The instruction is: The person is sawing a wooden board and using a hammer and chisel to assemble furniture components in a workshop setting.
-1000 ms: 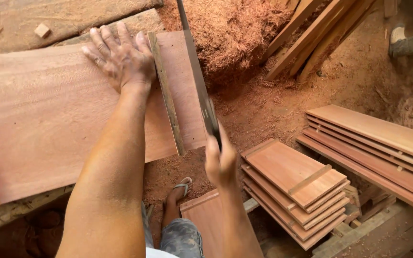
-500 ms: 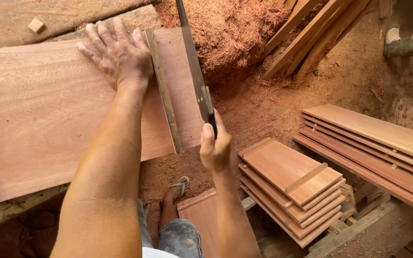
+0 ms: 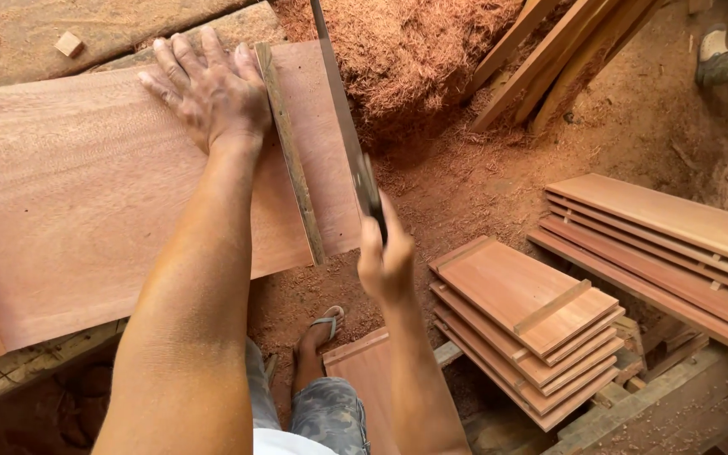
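Note:
My left hand point(image 3: 208, 88) lies flat, fingers spread, on a wide reddish wooden board point(image 3: 86, 202) at the far end, beside a thin wooden strip point(image 3: 290, 156) laid across the board. My right hand point(image 3: 385, 257) grips the handle of a hand saw point(image 3: 343, 118), whose blade runs along the board's right edge, close to the strip. The saw's tip is cut off at the top of the view.
A heap of red sawdust point(image 3: 414, 50) lies beyond the board. A stack of cut panels point(image 3: 524, 320) and longer planks point(image 3: 659, 236) sit on the right. Leaning slats point(image 3: 549, 50) stand at the top right. My sandalled foot point(image 3: 322, 329) is below.
My right hand and the saw have moved slightly back toward me along the board's edge. My left hand stays pressed on the board.

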